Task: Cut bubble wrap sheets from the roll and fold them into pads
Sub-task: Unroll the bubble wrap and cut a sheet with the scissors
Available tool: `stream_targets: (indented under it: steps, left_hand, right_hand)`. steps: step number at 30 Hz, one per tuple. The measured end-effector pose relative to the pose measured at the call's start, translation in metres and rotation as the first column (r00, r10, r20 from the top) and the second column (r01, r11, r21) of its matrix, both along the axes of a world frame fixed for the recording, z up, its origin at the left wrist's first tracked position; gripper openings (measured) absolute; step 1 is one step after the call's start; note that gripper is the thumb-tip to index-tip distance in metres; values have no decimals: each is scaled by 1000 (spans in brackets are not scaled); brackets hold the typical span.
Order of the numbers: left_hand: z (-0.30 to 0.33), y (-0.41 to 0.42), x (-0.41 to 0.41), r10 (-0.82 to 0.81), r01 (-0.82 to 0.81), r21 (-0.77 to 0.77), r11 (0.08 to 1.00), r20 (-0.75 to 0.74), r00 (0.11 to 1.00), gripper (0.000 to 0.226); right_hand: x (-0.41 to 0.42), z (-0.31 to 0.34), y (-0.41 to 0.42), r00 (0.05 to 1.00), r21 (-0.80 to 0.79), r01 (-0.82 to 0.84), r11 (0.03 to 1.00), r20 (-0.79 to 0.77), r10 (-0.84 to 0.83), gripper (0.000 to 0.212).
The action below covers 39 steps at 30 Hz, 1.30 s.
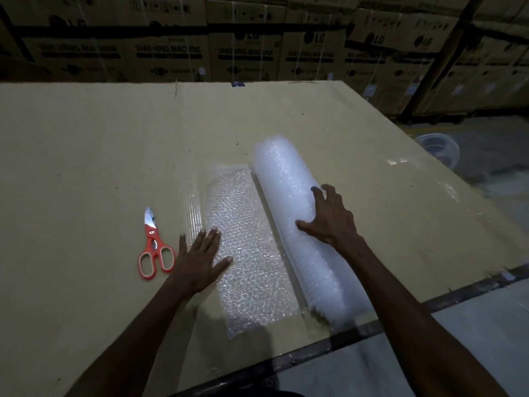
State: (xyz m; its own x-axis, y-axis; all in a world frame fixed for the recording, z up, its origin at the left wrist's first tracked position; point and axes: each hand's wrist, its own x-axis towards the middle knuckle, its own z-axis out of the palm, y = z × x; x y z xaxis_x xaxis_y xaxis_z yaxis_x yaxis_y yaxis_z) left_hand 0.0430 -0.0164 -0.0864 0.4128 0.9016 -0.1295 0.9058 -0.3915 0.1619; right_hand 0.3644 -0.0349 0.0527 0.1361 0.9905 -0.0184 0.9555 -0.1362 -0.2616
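A thick roll of bubble wrap (289, 202) lies on the cardboard-covered table (86, 156), running from the near edge toward the middle. A short unrolled stretch of bubble wrap sheet (249, 253) lies flat to the left of the roll, still joined to it. My left hand (200, 259) presses flat on the sheet's left edge, fingers straight. On top of the roll rests my right hand (329, 219), its fingers spread over the curve. Red-handled scissors (153, 247) lie shut on the table to the left of my left hand, blades pointing away.
Stacked cardboard boxes (171, 53) marked as washing machines line the wall behind the table. The table's near edge (400, 313) runs diagonally at the lower right, with grey floor beyond. A pale round fan-like object (438, 150) sits on the floor at the right.
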Motion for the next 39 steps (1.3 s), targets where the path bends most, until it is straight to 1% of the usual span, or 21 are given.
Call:
stream_targets:
  steps: [1, 3, 5, 6, 7, 9, 10, 11, 12, 14, 16, 19, 21, 24, 26, 29, 32, 34, 35, 37, 39]
  left_hand:
    - [4, 2, -6, 1, -1, -13, 1000, -5, 1000, 111]
    - [15, 9, -4, 31, -31, 4, 1000, 27, 999, 102]
    - [23, 15, 13, 69, -76, 52, 996, 119, 990, 94]
    - [25, 18, 25, 70, -80, 56, 995, 164, 984, 92]
    - [26, 20, 37, 58, -68, 39, 997, 203, 977, 91]
    - [22, 18, 58, 51, -39, -49, 998, 284, 958, 92]
    - [17, 16, 64, 62, -31, -103, 994, 313, 948, 94]
    - [12, 13, 66, 70, -26, -138, 990, 320, 945, 97]
    - [5, 10, 66, 72, -29, -141, 990, 308, 949, 101]
    - [-5, 5, 62, 70, -42, -108, 993, 271, 960, 107]
    - [-6, 3, 57, 73, -51, -86, 995, 267, 961, 111]
    - [-5, 0, 47, 79, -70, -45, 997, 272, 959, 114]
    - [-6, -4, 35, 79, -77, -21, 997, 258, 963, 111]
    - [-6, -8, 15, 80, -81, -8, 997, 245, 966, 111]
    - [-5, -11, 2, 83, -85, -3, 996, 241, 967, 114]
    - [-4, -17, -13, 94, -95, -7, 995, 219, 971, 111]
    - [-5, -19, -24, 108, -108, -9, 994, 196, 975, 105]
    - [-6, -19, -31, 106, -108, 2, 994, 191, 976, 108]
    - [-7, -19, -33, 105, -107, -1, 994, 191, 976, 109]
    - [-8, -19, -35, 105, -106, -4, 994, 194, 975, 108]
    - [-5, -20, -34, 106, -107, -4, 994, 183, 977, 103]
  right_hand:
    - [-4, 1, 0, 1000, 39, -26, 999, 6, 25, 86]
    - [-12, 0, -2, 991, 81, -101, 992, 91, 93, 66]
    - [-20, -6, -5, 975, 64, -124, 990, 191, 110, 51]
    - [-23, -8, -6, 973, 50, -100, 994, 214, 88, 50]
    - [-26, -10, -7, 971, 23, -71, 997, 231, 64, 56]
    - [-27, -15, -9, 950, -59, -50, 997, 307, 66, 77]
    - [-26, -17, -10, 936, -84, -50, 995, 343, 76, 83]
    - [-24, -17, -11, 932, -95, -41, 995, 356, 73, 84]
    - [-21, -17, -12, 938, -94, -24, 995, 341, 54, 82]
    - [-15, -14, -11, 966, -86, 33, 996, 260, -10, 82]
    - [-8, -11, -9, 980, -64, 65, 996, 191, -51, 81]
    - [3, -13, -8, 975, -11, 27, 1000, 219, -24, 68]
    - [11, -16, -8, 977, -17, 18, 1000, 212, -14, 62]
    - [21, -19, -9, 986, -63, 17, 998, 169, -6, 78]
    - [23, -21, -10, 994, -76, 18, 997, 113, -9, 84]
    - [29, -20, -10, 1000, -100, 23, 995, 0, -23, 86]
    - [45, -18, -7, 994, -145, 72, 987, -74, -83, 86]
    - [52, -15, -5, 990, -143, 102, 984, -80, -115, 83]
    - [52, -14, -5, 992, -120, 93, 988, -70, -102, 79]
    - [45, -15, -5, 999, -65, 31, 997, -36, -33, 68]
    - [36, -21, -6, 1000, -65, -15, 998, 0, 15, 64]
